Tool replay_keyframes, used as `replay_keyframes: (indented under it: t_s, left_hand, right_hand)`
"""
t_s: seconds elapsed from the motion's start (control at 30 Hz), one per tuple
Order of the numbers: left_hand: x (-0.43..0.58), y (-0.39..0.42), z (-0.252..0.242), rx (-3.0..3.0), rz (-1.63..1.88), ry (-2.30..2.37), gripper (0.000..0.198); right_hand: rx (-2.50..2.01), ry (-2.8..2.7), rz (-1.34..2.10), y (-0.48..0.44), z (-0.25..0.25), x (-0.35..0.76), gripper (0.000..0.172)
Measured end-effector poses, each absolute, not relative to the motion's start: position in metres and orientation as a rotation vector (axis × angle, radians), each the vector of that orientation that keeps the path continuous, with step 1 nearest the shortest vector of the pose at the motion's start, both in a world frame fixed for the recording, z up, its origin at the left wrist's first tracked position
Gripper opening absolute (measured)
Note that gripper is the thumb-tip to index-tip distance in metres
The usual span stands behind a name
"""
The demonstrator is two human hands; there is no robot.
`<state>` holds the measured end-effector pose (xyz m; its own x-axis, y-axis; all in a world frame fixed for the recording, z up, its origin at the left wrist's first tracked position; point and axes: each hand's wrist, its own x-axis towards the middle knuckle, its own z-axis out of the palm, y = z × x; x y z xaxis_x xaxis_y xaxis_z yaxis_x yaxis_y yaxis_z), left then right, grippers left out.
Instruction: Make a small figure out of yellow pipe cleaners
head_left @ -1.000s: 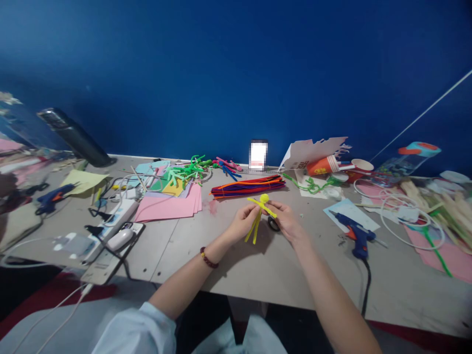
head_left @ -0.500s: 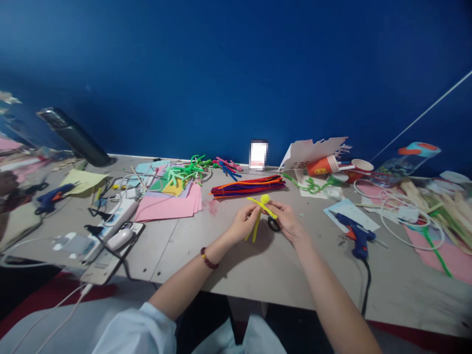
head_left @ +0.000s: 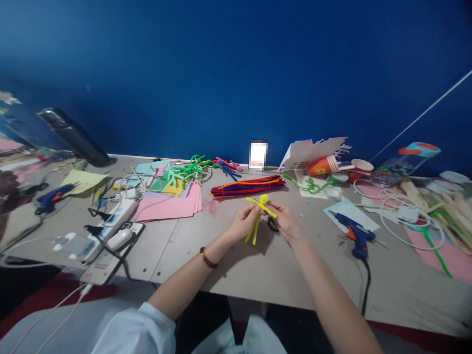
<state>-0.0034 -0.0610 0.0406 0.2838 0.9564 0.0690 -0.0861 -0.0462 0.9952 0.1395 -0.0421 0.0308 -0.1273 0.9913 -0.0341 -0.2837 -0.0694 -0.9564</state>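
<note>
A small yellow pipe-cleaner figure (head_left: 259, 215) with a round pom-pom head, two arms and dangling legs is held above the grey table (head_left: 236, 260). My left hand (head_left: 242, 222) pinches its body and left arm, fingers closed. My right hand (head_left: 285, 221) pinches its right arm, fingers closed too. A black ring of tape (head_left: 273, 224) lies on the table just under my right hand. A bundle of straight coloured pipe cleaners (head_left: 248, 187) lies just beyond the figure.
A blue glue gun (head_left: 354, 233) with a black cord lies at the right. Pink paper sheets (head_left: 170, 205) and green pipe-cleaner figures (head_left: 188, 170) are at the left, near a white power strip (head_left: 117, 218). Orange paper cups (head_left: 323, 166) and white cable lie at the back right.
Both hands keep hold of the yellow figure in nearly the same spot; its legs have shifted slightly.
</note>
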Motion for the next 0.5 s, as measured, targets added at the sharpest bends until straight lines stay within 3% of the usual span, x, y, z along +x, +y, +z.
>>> replay_keyframes:
  t_s: [0.5]
  left_hand:
    - [-0.0042, -0.0592, 0.0388, 1.220, 1.026, 0.871, 0.039]
  right_hand:
    - [-0.911, -0.971, 1.463, -0.0444, 0.0300, 0.1316, 0.021]
